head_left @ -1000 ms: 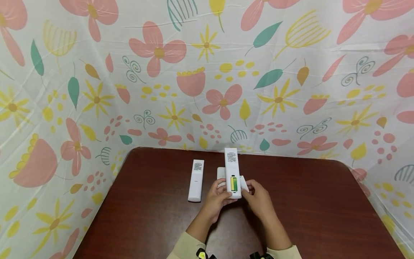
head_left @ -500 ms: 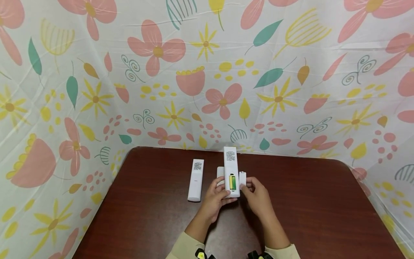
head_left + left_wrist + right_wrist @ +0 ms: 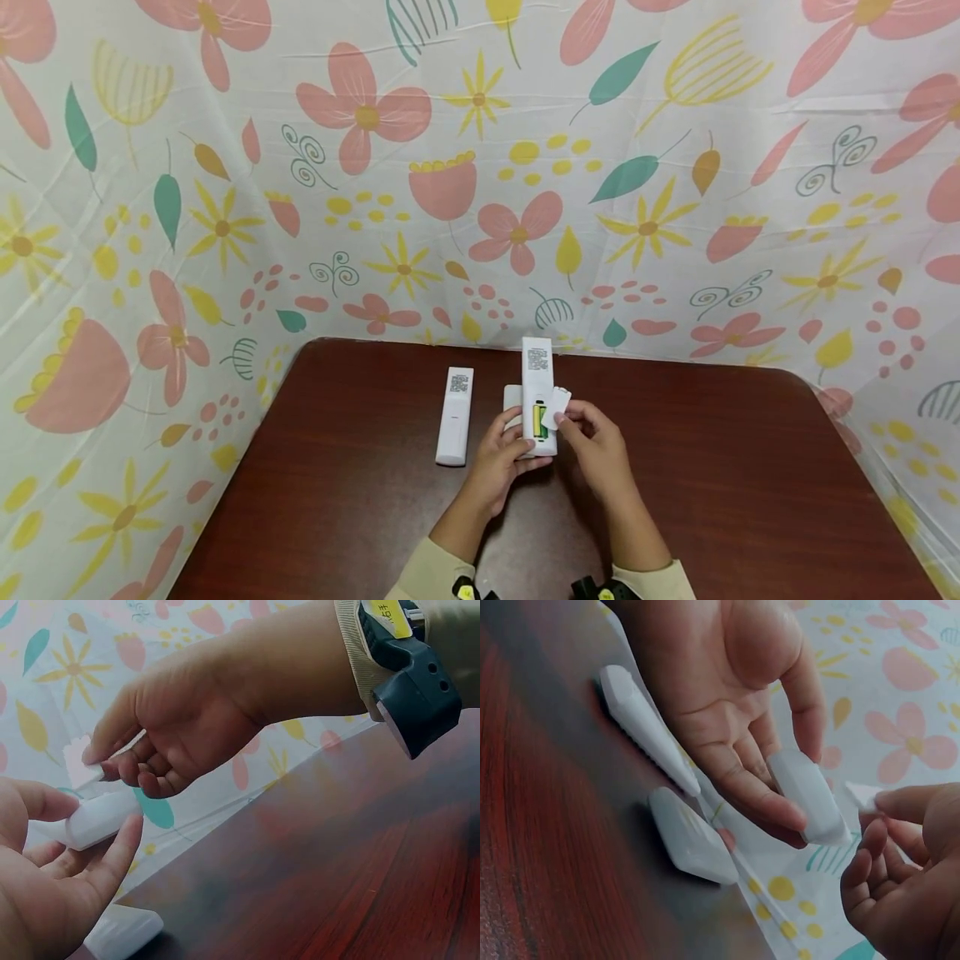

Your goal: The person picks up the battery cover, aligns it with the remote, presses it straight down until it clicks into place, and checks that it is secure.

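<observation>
A white remote control [image 3: 537, 371], back side up, is gripped near its lower end by my left hand [image 3: 497, 462], thumb along its edge. Its battery compartment is uncovered, and a yellow-and-green battery [image 3: 537, 421] shows inside. Between thumb and fingers, my right hand [image 3: 602, 450] pinches the small white battery cover [image 3: 557, 407], tilted and overlapping the compartment's right side in the head view. From the right wrist view, the cover [image 3: 861, 795] appears beside the end of the remote control [image 3: 814, 799].
A second white remote control [image 3: 454, 417] lies back side up on the dark red-brown table [image 3: 360, 500], left of my hands. Another white object [image 3: 512, 395] lies partly hidden behind the held remote control. Flower-patterned cloth [image 3: 517, 150] hangs behind the table and along its sides.
My right hand has turned the battery cover upright beside the remote control, then tilted it and brought it left over the compartment's edge. The left hand keeps its grip, nearly still.
</observation>
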